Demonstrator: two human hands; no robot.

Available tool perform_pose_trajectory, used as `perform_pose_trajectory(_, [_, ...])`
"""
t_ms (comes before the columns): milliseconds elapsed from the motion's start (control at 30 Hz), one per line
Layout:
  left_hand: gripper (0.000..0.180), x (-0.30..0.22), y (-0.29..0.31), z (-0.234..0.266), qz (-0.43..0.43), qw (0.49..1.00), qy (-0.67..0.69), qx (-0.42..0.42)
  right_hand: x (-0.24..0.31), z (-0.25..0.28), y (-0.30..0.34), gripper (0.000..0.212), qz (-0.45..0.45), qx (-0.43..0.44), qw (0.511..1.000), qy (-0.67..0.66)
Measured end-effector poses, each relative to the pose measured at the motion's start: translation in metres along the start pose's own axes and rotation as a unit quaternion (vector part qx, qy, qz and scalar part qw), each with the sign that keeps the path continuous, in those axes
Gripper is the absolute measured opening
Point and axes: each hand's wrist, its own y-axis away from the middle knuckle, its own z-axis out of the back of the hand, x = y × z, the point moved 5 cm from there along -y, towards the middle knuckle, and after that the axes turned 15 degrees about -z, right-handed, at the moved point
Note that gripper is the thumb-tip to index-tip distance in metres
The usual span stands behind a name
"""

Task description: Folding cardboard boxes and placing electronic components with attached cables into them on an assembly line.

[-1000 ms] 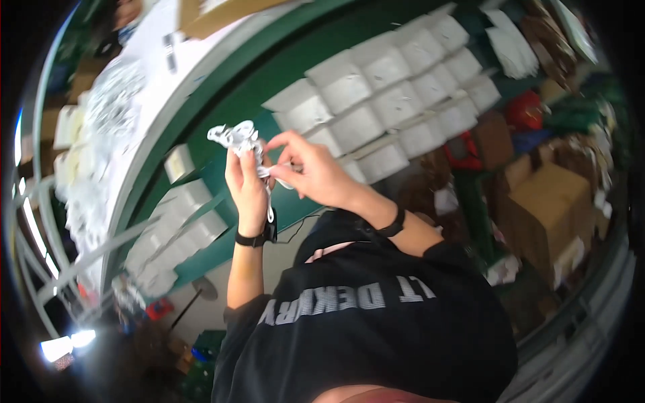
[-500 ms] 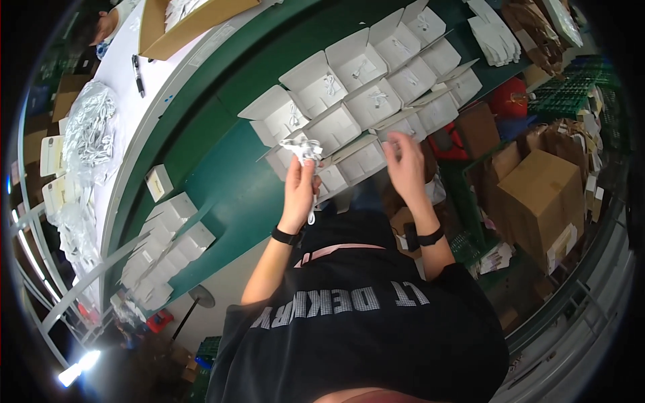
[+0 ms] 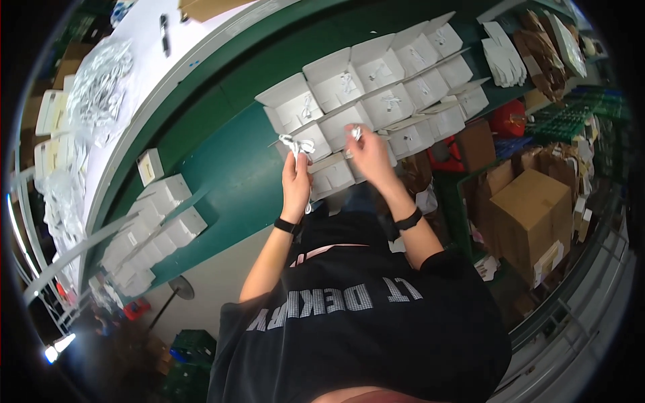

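Observation:
My left hand [image 3: 296, 183] is closed round a bunch of white cables [image 3: 299, 145], with a loop of cable hanging below the palm. Over the rows of open white boxes [image 3: 336, 176], my right hand [image 3: 368, 156] pinches a small coiled white cable [image 3: 356, 133] between thumb and fingers. Several boxes in the back row hold one bundled cable each, such as the cable [image 3: 347, 82] in the second box from the left. Another cable [image 3: 390, 102] lies in a middle-row box. My right hand covers part of the boxes beneath it.
Folded white cartons [image 3: 158, 201] stand on the green bench [image 3: 225, 181] at left. Bagged white cables [image 3: 101, 80] and a black marker [image 3: 164, 35] lie on the white table beyond. White flat cartons [image 3: 504, 57] are at the far right, and a brown cardboard box [image 3: 531, 205] stands at right.
My right hand has moved left, from the right side of the boxes to near my left hand, and now pinches a cable. The view has shifted slightly. My left hand still holds its bunch.

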Motion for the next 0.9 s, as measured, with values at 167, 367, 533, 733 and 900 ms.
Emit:
perform_pose_trajectory(167, [0.028, 0.023, -0.001, 0.027, -0.043, 0.990, -0.111, 0.079, 0.041, -0.011, 0.020, 0.036, 0.174, -0.221, 0.934, 0.222])
perform_pose_trajectory(367, [0.029, 0.002, 0.023, 0.045, 0.017, 0.993, -0.092, 0.077, 0.026, -0.094, 0.022, 0.030, 0.074, 0.113, 0.980, 0.145])
perform_pose_trajectory(533, [0.030, 0.015, 0.038, 0.080, 0.003, 0.990, -0.133, 0.055, 0.005, -0.097, 0.007, 0.027, 0.068, -0.007, 0.964, 0.256])
perform_pose_trajectory(733, [0.032, 0.013, 0.056, 0.072, -0.057, 0.945, -0.244, 0.209, 0.016, -0.077, 0.086, 0.026, 0.179, 0.003, 0.957, 0.230])
perform_pose_trajectory(900, [0.035, 0.037, 0.071, 0.051, 0.009, 0.933, -0.165, 0.319, -0.047, -0.067, 0.100, 0.031, 0.149, 0.157, 0.923, 0.319])
